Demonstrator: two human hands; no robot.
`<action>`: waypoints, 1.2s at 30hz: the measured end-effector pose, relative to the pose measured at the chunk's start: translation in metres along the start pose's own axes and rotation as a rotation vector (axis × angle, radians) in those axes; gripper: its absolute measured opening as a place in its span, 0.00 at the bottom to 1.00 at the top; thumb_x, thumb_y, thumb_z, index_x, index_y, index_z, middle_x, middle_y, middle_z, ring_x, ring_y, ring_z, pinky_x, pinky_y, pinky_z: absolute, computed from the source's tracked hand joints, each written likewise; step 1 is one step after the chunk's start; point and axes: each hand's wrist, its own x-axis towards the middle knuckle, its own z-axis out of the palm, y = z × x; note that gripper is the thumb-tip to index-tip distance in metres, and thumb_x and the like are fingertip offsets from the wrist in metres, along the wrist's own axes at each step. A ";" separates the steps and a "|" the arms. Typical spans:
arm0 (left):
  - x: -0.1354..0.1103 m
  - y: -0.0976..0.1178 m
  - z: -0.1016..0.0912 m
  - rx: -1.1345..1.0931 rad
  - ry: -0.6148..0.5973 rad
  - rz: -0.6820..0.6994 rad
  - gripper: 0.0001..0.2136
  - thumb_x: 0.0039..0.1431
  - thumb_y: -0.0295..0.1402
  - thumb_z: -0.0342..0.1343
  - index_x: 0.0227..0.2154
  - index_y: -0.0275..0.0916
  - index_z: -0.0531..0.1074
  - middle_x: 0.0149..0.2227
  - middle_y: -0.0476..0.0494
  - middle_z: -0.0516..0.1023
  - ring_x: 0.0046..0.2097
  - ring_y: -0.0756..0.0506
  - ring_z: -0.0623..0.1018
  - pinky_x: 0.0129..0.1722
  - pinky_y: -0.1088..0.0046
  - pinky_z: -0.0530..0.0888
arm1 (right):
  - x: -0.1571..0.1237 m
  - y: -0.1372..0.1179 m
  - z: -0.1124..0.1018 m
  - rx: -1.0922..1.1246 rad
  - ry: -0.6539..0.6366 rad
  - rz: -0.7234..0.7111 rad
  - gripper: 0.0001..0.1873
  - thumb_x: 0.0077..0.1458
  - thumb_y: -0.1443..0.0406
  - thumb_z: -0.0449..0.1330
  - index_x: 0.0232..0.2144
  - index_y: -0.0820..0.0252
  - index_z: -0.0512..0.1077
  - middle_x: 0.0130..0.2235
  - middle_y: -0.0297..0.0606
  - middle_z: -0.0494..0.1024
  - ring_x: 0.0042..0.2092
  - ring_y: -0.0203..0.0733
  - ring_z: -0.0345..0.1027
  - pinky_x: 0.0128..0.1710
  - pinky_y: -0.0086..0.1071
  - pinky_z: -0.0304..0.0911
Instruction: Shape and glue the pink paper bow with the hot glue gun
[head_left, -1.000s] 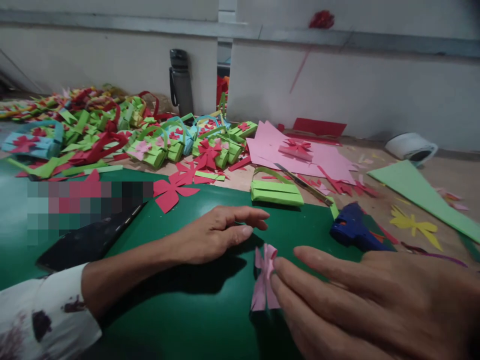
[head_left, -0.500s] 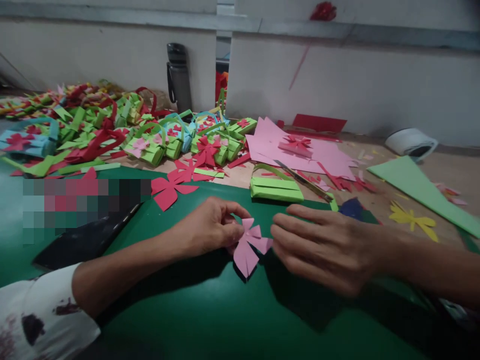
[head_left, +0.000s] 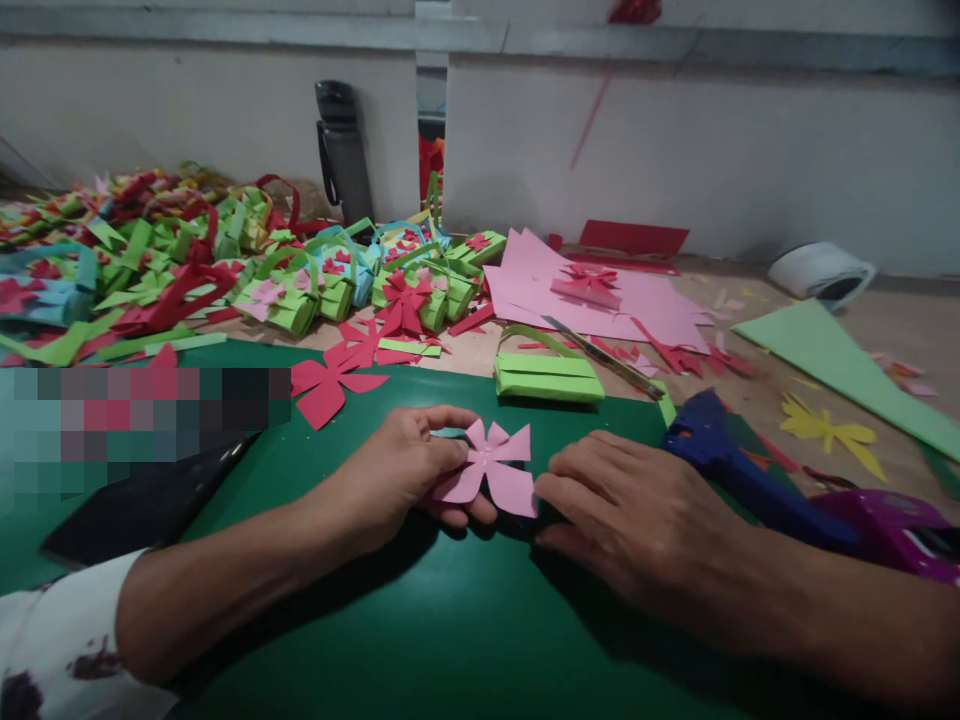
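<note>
A pink paper flower [head_left: 487, 465] is between my two hands above the green table mat [head_left: 420, 620]. My left hand [head_left: 424, 465] pinches its left side, thumb on top and fingers underneath. Small glossy drops show near the flower's middle. My right hand [head_left: 637, 510] has its fingers curled together at the flower's right petals, the fingertips touching the edge. Its thumb is mostly hidden. Just beyond my hands lies a green paper handbag [head_left: 550, 378] with a looped handle. A red paper flower [head_left: 330, 388] lies flat to the left.
Finished paper handbags [head_left: 289, 300] are heaped at the back left, near a dark bottle [head_left: 345, 160]. Pink paper sheets [head_left: 525, 285], scissors [head_left: 600, 355] and a tape roll [head_left: 817, 272] lie behind. A blue glue gun [head_left: 750, 480] and a purple object [head_left: 900, 525] lie right.
The pink flower has turned and tilted flatter in my left hand. My right hand has come down against its right petals. The blue glue gun and purple object show more fully now.
</note>
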 end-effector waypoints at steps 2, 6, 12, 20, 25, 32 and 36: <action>-0.001 -0.001 0.001 -0.062 -0.014 -0.016 0.16 0.58 0.26 0.49 0.50 0.34 0.59 0.25 0.38 0.78 0.26 0.46 0.79 0.20 0.80 0.71 | -0.001 -0.004 0.003 0.045 0.038 0.052 0.06 0.56 0.66 0.57 0.32 0.66 0.69 0.30 0.41 0.70 0.33 0.43 0.61 0.32 0.36 0.58; -0.001 -0.004 0.004 -0.142 -0.056 -0.042 0.15 0.58 0.26 0.49 0.49 0.35 0.60 0.27 0.39 0.77 0.26 0.45 0.79 0.20 0.80 0.71 | 0.000 -0.008 0.007 0.149 0.087 0.178 0.03 0.55 0.71 0.54 0.32 0.66 0.67 0.33 0.43 0.69 0.37 0.45 0.61 0.37 0.39 0.59; -0.003 -0.003 0.006 -0.020 -0.078 -0.049 0.17 0.59 0.30 0.47 0.51 0.34 0.58 0.27 0.41 0.76 0.26 0.46 0.78 0.21 0.78 0.71 | 0.000 -0.003 0.010 0.238 0.092 0.196 0.10 0.56 0.73 0.49 0.29 0.63 0.69 0.33 0.43 0.67 0.36 0.43 0.60 0.36 0.38 0.58; -0.018 -0.010 -0.003 1.205 0.394 0.739 0.13 0.58 0.33 0.50 0.45 0.40 0.69 0.35 0.43 0.71 0.31 0.47 0.72 0.29 0.72 0.67 | 0.001 -0.004 0.014 0.197 -0.030 0.151 0.11 0.53 0.76 0.49 0.26 0.64 0.70 0.32 0.43 0.68 0.34 0.42 0.57 0.35 0.38 0.54; -0.020 -0.031 0.009 1.196 0.183 0.786 0.07 0.61 0.30 0.48 0.32 0.38 0.71 0.27 0.47 0.69 0.26 0.51 0.68 0.25 0.76 0.63 | 0.002 -0.008 0.016 0.294 -0.067 0.245 0.12 0.57 0.74 0.47 0.28 0.63 0.69 0.29 0.39 0.67 0.32 0.40 0.55 0.32 0.35 0.51; -0.010 -0.043 0.014 1.073 0.116 0.723 0.08 0.59 0.27 0.48 0.27 0.37 0.71 0.26 0.47 0.71 0.26 0.51 0.68 0.26 0.76 0.62 | 0.007 -0.011 0.016 0.437 -0.116 0.372 0.10 0.58 0.70 0.53 0.25 0.61 0.67 0.27 0.34 0.66 0.31 0.38 0.56 0.34 0.35 0.50; -0.012 -0.038 0.015 1.055 0.154 0.611 0.11 0.57 0.26 0.48 0.21 0.37 0.69 0.22 0.48 0.69 0.24 0.52 0.66 0.25 0.75 0.61 | 0.006 -0.010 0.016 0.580 -0.095 0.503 0.04 0.53 0.72 0.58 0.28 0.60 0.70 0.28 0.32 0.68 0.33 0.37 0.59 0.35 0.33 0.51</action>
